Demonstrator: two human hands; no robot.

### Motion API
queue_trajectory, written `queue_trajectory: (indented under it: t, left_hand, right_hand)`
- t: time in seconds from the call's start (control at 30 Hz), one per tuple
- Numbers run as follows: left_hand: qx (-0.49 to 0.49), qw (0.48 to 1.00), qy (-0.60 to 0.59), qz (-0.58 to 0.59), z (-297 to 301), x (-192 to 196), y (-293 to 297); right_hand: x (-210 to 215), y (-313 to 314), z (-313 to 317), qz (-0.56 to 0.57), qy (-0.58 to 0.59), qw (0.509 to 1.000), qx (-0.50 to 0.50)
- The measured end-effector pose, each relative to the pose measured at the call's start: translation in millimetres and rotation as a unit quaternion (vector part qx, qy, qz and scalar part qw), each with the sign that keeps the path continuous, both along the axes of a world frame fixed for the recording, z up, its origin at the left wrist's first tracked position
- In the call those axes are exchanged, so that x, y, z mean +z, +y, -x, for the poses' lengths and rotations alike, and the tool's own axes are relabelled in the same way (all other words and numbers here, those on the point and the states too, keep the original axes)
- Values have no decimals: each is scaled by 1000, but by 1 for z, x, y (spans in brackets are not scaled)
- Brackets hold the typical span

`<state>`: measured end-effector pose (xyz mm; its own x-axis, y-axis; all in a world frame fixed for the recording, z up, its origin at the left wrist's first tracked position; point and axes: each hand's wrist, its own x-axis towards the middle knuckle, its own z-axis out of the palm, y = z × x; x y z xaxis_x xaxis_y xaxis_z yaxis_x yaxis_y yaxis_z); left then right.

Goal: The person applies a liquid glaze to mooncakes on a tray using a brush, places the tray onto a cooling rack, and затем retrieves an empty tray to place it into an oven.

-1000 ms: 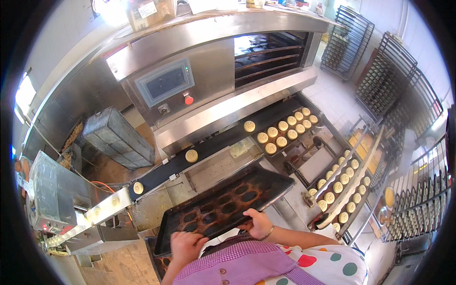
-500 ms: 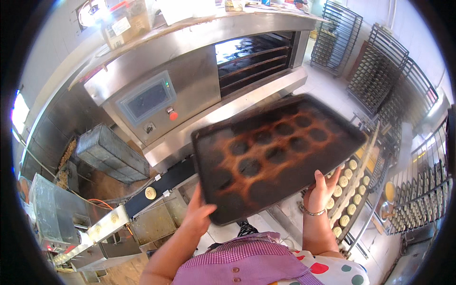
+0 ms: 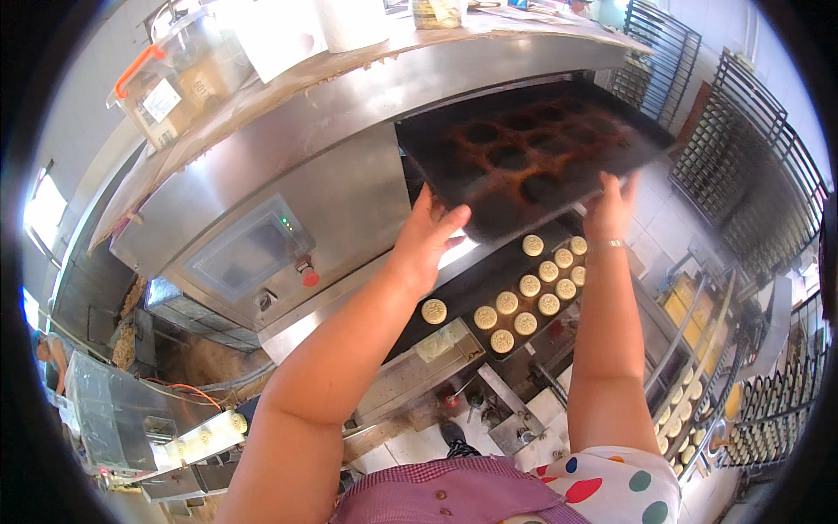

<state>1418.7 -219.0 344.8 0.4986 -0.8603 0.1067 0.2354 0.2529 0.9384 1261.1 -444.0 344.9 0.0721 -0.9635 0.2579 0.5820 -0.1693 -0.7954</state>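
That dark, scorched baking tray (image 3: 532,148) with round burnt rings is up high, your left hand (image 3: 425,240) and right hand (image 3: 608,205) both keeping a grip under its near edge, arms stretched.

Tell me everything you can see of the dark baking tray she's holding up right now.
The baking tray is a flat, dark rectangular sheet, metal by the look, with rust-brown baked-on rings in rows and no dough on it. It is raised at a slight tilt in front of the oven's open mouth. The left hand grips its near edge, the right hand supports that edge further right. Beneath it, round dough pieces lie on the conveyor.
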Motion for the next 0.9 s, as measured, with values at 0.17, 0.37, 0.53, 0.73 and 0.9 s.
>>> queue_trajectory:
  t: [0.17,0.37,0.53,0.73,0.9]
  left_hand:
    - [10,997,-43,-60,-4,-41,51]
    - [108,930,70,-346,40,-160,233]
    - [256,882,151,-366,75,-190,357]
    - [277,829,120,-471,148,-261,473]
    - [274,791,124,-532,257,-342,603]
  right_hand:
    - [-26,-7,-136,-54,18,991,119]
    - [-6,-7,-245,-103,76,965,230]
    - [-6,-38,-251,-80,193,930,301]
    - [-126,131,-173,-50,198,889,409]
    - [-274,364,-20,-258,438,699,504]
